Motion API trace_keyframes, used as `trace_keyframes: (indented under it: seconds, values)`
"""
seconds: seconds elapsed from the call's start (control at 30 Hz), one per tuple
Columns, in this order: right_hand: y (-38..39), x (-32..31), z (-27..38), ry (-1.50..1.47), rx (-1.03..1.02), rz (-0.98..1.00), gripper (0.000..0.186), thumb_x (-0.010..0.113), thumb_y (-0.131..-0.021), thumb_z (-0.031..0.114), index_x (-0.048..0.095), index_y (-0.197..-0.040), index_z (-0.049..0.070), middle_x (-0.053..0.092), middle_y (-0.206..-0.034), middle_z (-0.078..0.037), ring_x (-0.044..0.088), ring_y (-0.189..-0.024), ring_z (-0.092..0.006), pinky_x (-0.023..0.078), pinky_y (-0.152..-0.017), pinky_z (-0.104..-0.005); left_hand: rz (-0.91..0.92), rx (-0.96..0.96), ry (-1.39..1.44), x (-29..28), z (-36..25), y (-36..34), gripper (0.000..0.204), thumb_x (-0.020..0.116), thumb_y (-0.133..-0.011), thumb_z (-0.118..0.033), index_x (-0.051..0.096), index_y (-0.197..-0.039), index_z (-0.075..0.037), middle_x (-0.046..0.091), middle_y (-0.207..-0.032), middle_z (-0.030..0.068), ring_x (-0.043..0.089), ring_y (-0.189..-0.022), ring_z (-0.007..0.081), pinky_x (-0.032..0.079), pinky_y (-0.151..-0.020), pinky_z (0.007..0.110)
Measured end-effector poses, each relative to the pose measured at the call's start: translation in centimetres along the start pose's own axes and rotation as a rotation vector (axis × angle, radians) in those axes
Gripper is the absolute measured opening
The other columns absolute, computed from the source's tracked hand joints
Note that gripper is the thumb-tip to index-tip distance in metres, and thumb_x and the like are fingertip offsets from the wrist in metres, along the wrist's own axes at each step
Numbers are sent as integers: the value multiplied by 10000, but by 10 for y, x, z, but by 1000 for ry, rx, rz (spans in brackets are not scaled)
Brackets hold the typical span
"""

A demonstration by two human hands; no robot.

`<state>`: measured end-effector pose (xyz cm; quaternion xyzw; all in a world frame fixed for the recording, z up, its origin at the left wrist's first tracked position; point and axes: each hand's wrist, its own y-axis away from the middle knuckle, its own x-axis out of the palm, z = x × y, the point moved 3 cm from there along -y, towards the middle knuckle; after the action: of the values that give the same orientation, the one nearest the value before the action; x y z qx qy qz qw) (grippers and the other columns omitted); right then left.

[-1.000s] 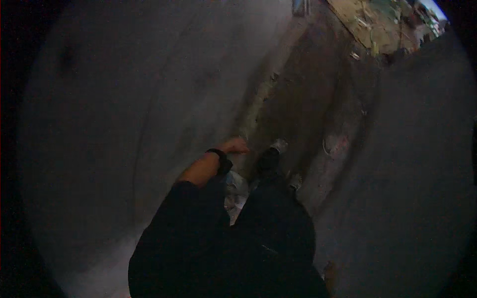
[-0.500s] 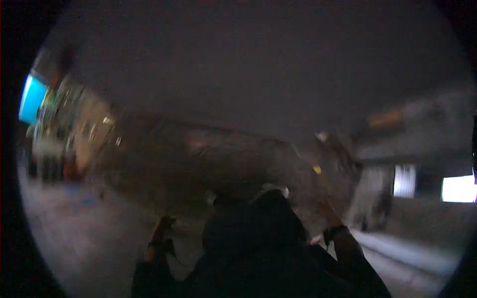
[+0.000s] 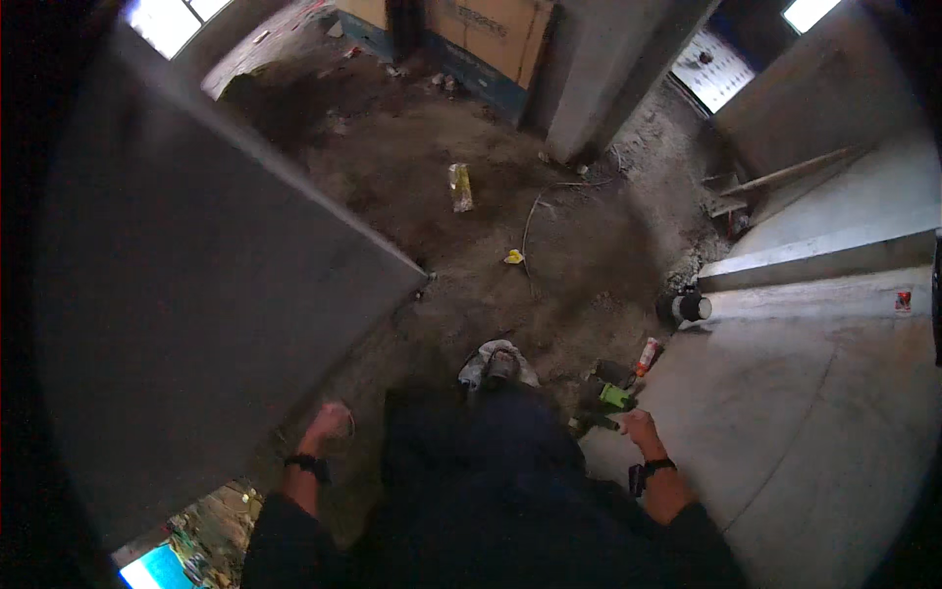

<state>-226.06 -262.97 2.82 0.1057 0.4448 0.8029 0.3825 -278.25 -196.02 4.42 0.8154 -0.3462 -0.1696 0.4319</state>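
Observation:
My left hand (image 3: 330, 422) is at the lower left, beside the grey wall (image 3: 245, 275). It is blurred and its fingers look loosely curled; no thing shows in it. My right hand (image 3: 641, 429) is at the lower right with its fingers bent inward, and nothing is visible in it. Just beyond it lies a bright green object (image 3: 616, 396) among dark tool-like pieces, whose kind I cannot make out. Further off is a small white and orange-red tube or bottle (image 3: 648, 355). Both wrists wear dark bands.
A concrete column (image 3: 599, 88) stands ahead, with large cardboard boxes (image 3: 491, 34) behind it. On the dirt floor lie a clear-and-yellow packet (image 3: 459, 187), a yellow scrap (image 3: 513, 257) and a thin cord (image 3: 527, 231). A black cylinder (image 3: 684, 307) sits against the pale right-hand ledge (image 3: 785, 393).
My view has swung down and turned, from a dark blur to the floor ahead and the wall's edge. My right hand's fingers look more curled than before.

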Motion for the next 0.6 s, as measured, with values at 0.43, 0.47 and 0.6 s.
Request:
trace_keyframes:
  seconds: [0.43,0.47,0.6]
  values:
    - [-204,-83,160,450,-161,-108,162,603,-825,210,601,-827,49,598,-791,-82,572,-609,-181,485,-517,-338,581,413,-1331,336,-329,-233,259,528,-817,-272,645,-819,-41,631,-741,131,593,-667,267,455,-602,370]
    - [-186,-111,143,491,-128,-143,160,602,-826,209,600,-833,50,600,-795,-82,574,-612,-182,486,-516,-339,665,434,-1349,355,-336,-238,259,528,-817,-272,645,-819,-41,631,-741,131,593,-667,267,455,-602,370]
    - [-66,-138,41,545,36,-314,154,601,-829,204,599,-858,53,606,-811,-85,582,-623,-186,490,-513,-344,790,483,-1636,334,-328,-290,320,536,-833,-315,634,-858,-11,644,-844,156,598,-742,300,459,-624,409]
